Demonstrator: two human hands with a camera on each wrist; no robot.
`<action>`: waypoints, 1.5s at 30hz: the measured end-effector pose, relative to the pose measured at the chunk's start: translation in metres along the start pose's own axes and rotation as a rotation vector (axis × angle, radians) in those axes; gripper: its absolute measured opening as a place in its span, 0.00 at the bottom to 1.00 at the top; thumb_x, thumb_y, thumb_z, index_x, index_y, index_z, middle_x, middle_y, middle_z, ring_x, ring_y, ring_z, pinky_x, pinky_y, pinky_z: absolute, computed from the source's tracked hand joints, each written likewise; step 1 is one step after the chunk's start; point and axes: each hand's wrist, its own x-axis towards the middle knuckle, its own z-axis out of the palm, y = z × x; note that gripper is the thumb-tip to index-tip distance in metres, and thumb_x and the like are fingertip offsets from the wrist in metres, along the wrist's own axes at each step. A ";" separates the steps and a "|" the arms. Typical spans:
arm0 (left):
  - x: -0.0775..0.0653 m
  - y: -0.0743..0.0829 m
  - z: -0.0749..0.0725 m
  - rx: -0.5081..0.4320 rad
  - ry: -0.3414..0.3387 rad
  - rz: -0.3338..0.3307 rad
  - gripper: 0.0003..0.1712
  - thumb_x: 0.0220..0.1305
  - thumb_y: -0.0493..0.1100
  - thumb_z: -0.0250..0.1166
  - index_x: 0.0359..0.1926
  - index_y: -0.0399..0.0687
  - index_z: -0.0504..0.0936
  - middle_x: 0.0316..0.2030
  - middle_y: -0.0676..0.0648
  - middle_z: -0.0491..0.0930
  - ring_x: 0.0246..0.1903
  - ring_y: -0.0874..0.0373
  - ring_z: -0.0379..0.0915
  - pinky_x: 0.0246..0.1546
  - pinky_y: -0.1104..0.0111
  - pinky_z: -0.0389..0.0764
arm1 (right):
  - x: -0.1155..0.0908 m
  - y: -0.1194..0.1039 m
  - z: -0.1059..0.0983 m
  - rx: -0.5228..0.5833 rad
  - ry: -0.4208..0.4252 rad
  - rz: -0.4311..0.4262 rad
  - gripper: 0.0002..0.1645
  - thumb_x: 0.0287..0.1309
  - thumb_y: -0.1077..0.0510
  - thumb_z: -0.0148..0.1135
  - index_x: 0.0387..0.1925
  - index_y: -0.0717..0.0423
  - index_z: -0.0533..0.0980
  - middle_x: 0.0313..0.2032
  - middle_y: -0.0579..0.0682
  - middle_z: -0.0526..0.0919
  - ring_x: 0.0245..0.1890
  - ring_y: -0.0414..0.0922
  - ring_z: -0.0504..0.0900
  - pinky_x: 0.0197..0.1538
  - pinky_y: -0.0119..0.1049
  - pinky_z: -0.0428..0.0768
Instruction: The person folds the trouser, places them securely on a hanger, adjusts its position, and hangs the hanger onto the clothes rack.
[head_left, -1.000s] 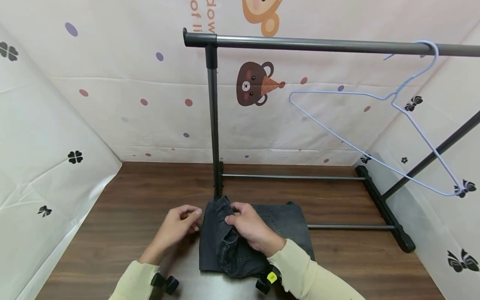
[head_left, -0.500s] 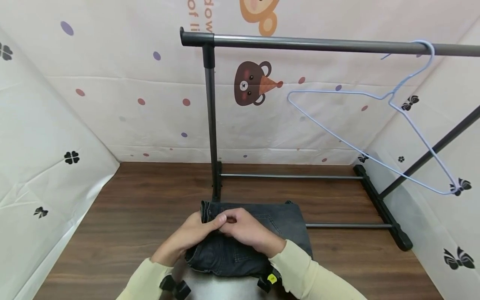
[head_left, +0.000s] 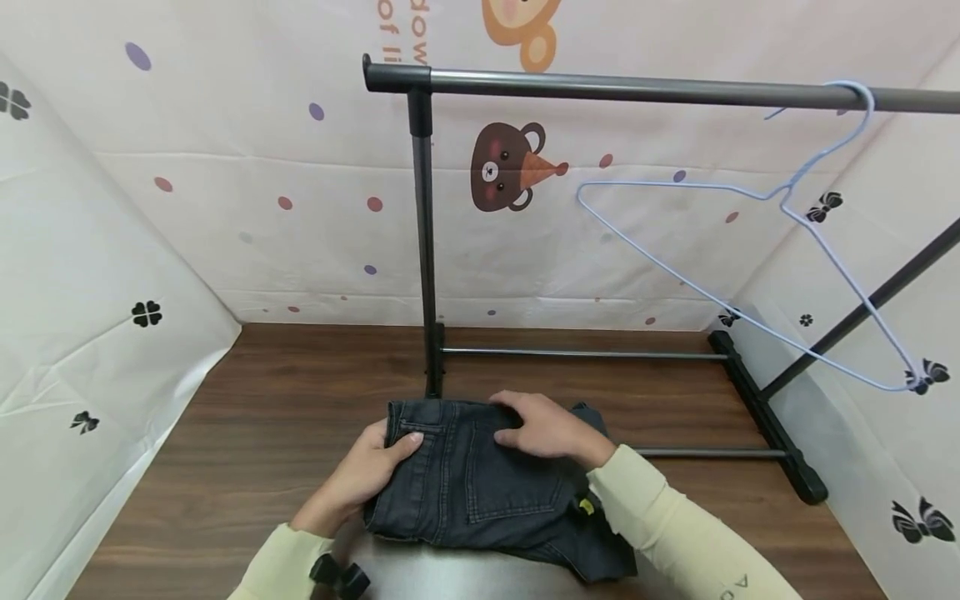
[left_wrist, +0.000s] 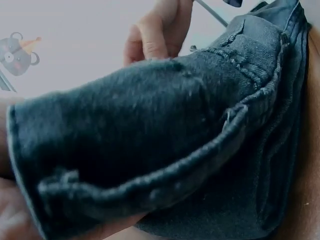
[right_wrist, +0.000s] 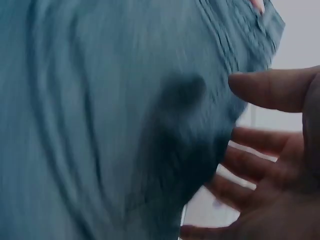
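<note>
One denim garment (head_left: pixel 480 483); folded, dark

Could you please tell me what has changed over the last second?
The left hand, earlier just beside the denim garment, now grips its left edge. The right hand has let go of the bunched cloth, which has opened out flatter, and shifted right to the far edge. The hanger and rack stayed as they were.
</note>
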 end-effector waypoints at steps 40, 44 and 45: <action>0.012 -0.006 0.013 0.114 0.246 -0.186 0.13 0.77 0.36 0.57 0.53 0.30 0.83 0.35 0.43 0.88 0.30 0.57 0.83 0.32 0.63 0.84 | -0.045 0.107 -0.043 0.315 0.166 0.195 0.04 0.72 0.64 0.59 0.41 0.63 0.76 0.28 0.50 0.75 0.28 0.46 0.73 0.33 0.37 0.73; 0.011 -0.005 0.019 0.187 0.308 -0.205 0.14 0.76 0.41 0.61 0.51 0.32 0.82 0.34 0.43 0.86 0.30 0.57 0.81 0.32 0.64 0.82 | -0.046 0.110 -0.045 0.357 0.155 0.203 0.05 0.73 0.64 0.58 0.43 0.64 0.76 0.31 0.51 0.76 0.31 0.46 0.73 0.36 0.38 0.74; 0.011 -0.005 0.022 0.233 0.321 -0.207 0.16 0.76 0.43 0.63 0.51 0.32 0.81 0.34 0.43 0.86 0.31 0.56 0.81 0.32 0.64 0.81 | -0.046 0.112 -0.045 0.381 0.152 0.209 0.05 0.73 0.64 0.58 0.44 0.65 0.76 0.32 0.52 0.76 0.32 0.47 0.73 0.37 0.39 0.75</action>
